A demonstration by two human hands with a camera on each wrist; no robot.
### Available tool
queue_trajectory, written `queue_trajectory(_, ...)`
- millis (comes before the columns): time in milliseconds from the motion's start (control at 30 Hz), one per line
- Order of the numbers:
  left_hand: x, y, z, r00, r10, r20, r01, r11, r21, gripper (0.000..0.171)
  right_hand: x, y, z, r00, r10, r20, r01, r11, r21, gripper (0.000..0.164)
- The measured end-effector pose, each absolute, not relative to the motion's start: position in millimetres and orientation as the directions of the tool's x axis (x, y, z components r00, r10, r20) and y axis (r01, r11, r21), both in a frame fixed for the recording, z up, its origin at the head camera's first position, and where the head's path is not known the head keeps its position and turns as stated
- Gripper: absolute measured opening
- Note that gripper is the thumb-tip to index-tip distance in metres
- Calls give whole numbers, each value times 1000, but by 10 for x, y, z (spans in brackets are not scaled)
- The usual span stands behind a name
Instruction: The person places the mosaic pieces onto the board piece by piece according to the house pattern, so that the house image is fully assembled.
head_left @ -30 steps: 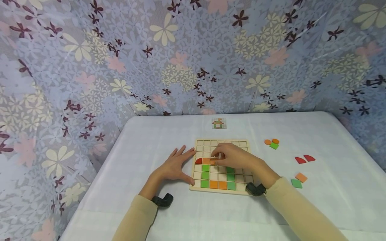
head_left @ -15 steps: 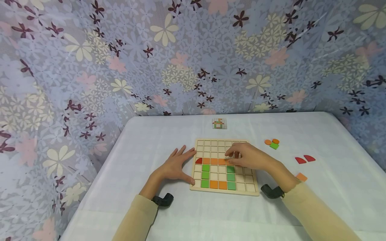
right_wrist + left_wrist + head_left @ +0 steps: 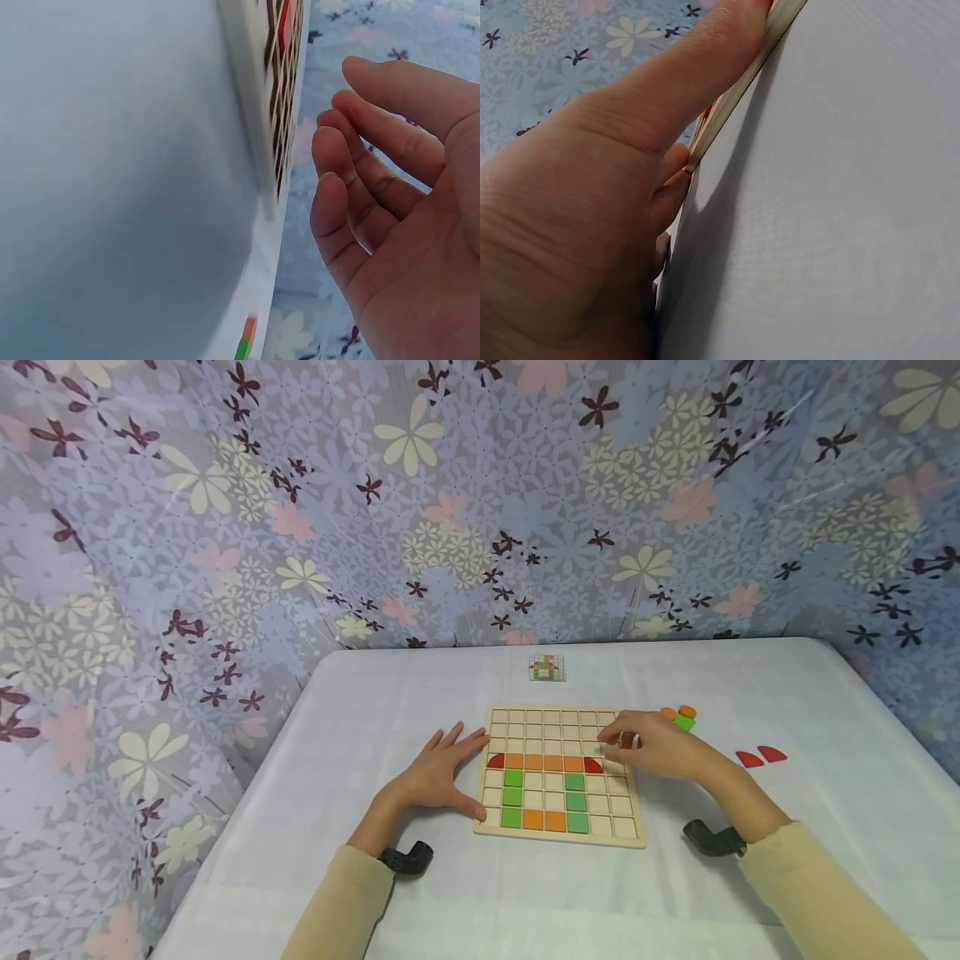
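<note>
A wooden grid board lies on the white table with coloured tiles in its cells. One row runs from a red quarter-round tile through several orange square tiles to another red quarter-round tile. Below it, green tiles and orange ones form a frame. My left hand is spread at the board's left side, thumb and fingertips along its edge. Over the board's right edge hovers my right hand; its loosely bent fingers hold nothing in the right wrist view.
Behind the board lies a small pattern card. To the right are orange round pieces by a green square tile, and two loose red quarter-round tiles. A flowered cloth hangs behind the table.
My right hand has moved rightward along the row to the board's right edge, uncovering the orange tiles and the right red tile. The left hand has stayed put.
</note>
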State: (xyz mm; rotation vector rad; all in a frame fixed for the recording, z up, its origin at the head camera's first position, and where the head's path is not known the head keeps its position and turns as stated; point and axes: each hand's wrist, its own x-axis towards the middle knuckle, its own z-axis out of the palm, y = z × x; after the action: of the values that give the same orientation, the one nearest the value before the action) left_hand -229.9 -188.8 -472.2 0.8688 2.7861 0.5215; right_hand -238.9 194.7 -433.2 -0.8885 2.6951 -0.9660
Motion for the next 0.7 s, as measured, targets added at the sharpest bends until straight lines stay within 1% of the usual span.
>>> queue_trajectory(233,-2292,-1884,-4705,-811,581,-64,517,765,383,123,-2420,2226,-4364,-844,-530,85,-470,652,-595,28)
queue_trajectory(467,-2285,-1881,-4701,-808,585,-68,519,762,388,123,-2437,2468,-4400,-902,-426,61,-379,720,-582,30)
queue_trajectory(700,-2288,-1890,-4699,-806,589,-53,530,760,377,123,-2494,2678,-4457,-946,-323,22,-273,760,-590,38)
